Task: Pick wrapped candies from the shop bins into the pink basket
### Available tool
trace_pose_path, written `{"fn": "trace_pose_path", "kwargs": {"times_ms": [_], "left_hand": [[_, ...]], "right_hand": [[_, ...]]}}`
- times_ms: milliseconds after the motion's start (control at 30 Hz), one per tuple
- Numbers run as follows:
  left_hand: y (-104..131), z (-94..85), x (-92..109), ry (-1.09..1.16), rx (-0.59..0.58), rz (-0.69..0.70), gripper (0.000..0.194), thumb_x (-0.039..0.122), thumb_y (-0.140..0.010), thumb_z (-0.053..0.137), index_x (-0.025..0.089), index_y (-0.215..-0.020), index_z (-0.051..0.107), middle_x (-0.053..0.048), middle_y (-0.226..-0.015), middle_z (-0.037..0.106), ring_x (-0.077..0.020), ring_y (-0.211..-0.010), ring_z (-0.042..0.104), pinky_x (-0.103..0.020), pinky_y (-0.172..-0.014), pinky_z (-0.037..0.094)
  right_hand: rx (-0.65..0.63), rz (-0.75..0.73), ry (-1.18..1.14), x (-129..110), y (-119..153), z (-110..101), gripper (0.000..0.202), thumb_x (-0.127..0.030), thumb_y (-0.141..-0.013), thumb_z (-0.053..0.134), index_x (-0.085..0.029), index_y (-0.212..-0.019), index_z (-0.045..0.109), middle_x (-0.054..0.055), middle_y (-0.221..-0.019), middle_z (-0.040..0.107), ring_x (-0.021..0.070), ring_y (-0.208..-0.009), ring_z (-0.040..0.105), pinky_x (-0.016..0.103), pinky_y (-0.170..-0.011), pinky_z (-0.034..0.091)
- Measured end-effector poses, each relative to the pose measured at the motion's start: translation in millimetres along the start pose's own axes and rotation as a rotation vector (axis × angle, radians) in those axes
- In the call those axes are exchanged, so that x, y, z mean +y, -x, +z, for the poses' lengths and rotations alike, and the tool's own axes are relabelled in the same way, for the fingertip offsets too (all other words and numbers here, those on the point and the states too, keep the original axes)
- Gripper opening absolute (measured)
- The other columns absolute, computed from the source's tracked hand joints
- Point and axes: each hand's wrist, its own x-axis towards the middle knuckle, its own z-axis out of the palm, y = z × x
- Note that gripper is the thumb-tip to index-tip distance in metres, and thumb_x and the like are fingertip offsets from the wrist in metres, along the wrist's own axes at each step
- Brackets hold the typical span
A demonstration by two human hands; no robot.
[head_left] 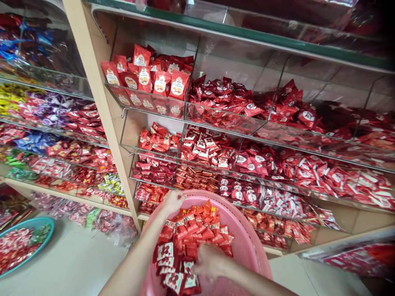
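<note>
A large pink basket [247, 242] full of red candy packets [188, 226] fills the lower middle of the view. My left hand [173, 202] is closed at the basket's far left rim, its curled fingers near the rim; what they hold, if anything, is hidden. Inside the basket, my right hand [210, 260] reaches down among the packets, blurred, its fingertips beside white-and-red packets [174, 281]. Whether it grips one I cannot make out.
Glass-fronted shelves [222, 127] of red packets rise beyond the basket. A wooden post [101, 107] divides them from shelves of mixed sweets [52, 107] on the left. A turquoise basket [49, 236] of sweets sits on the floor at far left.
</note>
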Motion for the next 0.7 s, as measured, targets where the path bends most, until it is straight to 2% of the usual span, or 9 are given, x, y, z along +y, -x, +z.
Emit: {"fn": "trace_pose_path", "kwargs": {"times_ms": [67, 100, 167, 233, 367, 467, 700], "left_hand": [[0.1, 0.2, 0.1, -0.002, 0.005, -0.003, 0.025, 0.033, -0.078, 0.051, 0.018, -0.063, 0.062, -0.001, -0.066, 0.060, -0.0125, -0.066, 0.051, -0.021, -0.063, 0.035], [0.2, 0.3, 0.2, -0.004, 0.008, -0.005, 0.025, 0.033, -0.078, 0.051, 0.018, -0.063, 0.062, -0.001, -0.066, 0.060, -0.0124, -0.066, 0.050, -0.021, -0.063, 0.035], [0.4, 0.7, 0.4, -0.005, 0.013, -0.005, 0.026, 0.034, -0.079, 0.050, 0.017, -0.062, 0.062, 0.000, -0.065, 0.059, -0.0121, -0.065, 0.050, -0.021, -0.063, 0.035], [0.6, 1.0, 0.3, 0.003, 0.015, 0.002, 0.028, 0.035, -0.079, 0.050, 0.017, -0.062, 0.062, -0.001, -0.066, 0.059, -0.0119, -0.065, 0.050, -0.021, -0.064, 0.035], [0.5, 1.4, -0.9, 0.009, 0.016, 0.007, 0.027, 0.034, -0.079, 0.049, 0.016, -0.063, 0.062, -0.001, -0.067, 0.059, -0.0116, -0.065, 0.050, -0.021, -0.063, 0.034], [0.2, 1.4, -1.5, 0.002, 0.009, -0.004, 0.028, 0.035, -0.079, 0.049, 0.016, -0.064, 0.063, -0.001, -0.066, 0.059, -0.0115, -0.064, 0.049, -0.021, -0.062, 0.034], [0.3, 0.6, 0.4, 0.003, 0.004, -0.014, 0.028, 0.035, -0.080, 0.050, 0.016, -0.065, 0.064, -0.001, -0.067, 0.061, -0.0112, -0.064, 0.050, -0.021, -0.062, 0.034]], "right_hand": [[0.220, -0.151, 0.190, -13.5, 7.7, -11.3, 0.017, -0.032, -0.070, 0.061, -0.016, -0.070, 0.064, 0.008, -0.073, 0.067, 0.0250, -0.074, 0.065, 0.035, -0.067, 0.050], [0.274, -0.238, 0.241, -20.3, 9.1, -14.3, 0.020, -0.034, -0.072, 0.059, -0.017, -0.081, 0.064, 0.008, -0.084, 0.067, 0.0250, -0.081, 0.063, 0.034, -0.071, 0.049], [0.321, -0.439, 0.248, -32.5, 7.0, -14.7, 0.030, -0.038, -0.075, 0.059, -0.020, -0.098, 0.059, 0.007, -0.099, 0.064, 0.0235, -0.091, 0.060, 0.033, -0.076, 0.046], [0.327, -0.559, 0.266, -42.1, 0.1, -9.1, 0.039, -0.042, -0.071, 0.064, -0.021, -0.102, 0.054, 0.006, -0.104, 0.060, 0.0227, -0.094, 0.057, 0.031, -0.077, 0.045], [0.311, -0.558, 0.339, -53.3, -14.5, 3.7, 0.046, -0.045, -0.065, 0.070, -0.019, -0.097, 0.051, 0.007, -0.097, 0.059, 0.0242, -0.091, 0.055, 0.032, -0.073, 0.044], [0.293, -0.523, 0.362, -56.7, -19.1, 5.3, 0.046, -0.046, -0.063, 0.071, -0.018, -0.093, 0.051, 0.007, -0.092, 0.060, 0.0244, -0.088, 0.055, 0.032, -0.072, 0.043], [0.309, -0.562, 0.371, -55.8, -19.6, 4.9, 0.036, -0.035, -0.067, 0.069, -0.019, -0.092, 0.049, 0.005, -0.088, 0.058, 0.0224, -0.086, 0.054, 0.030, -0.070, 0.042]]}}
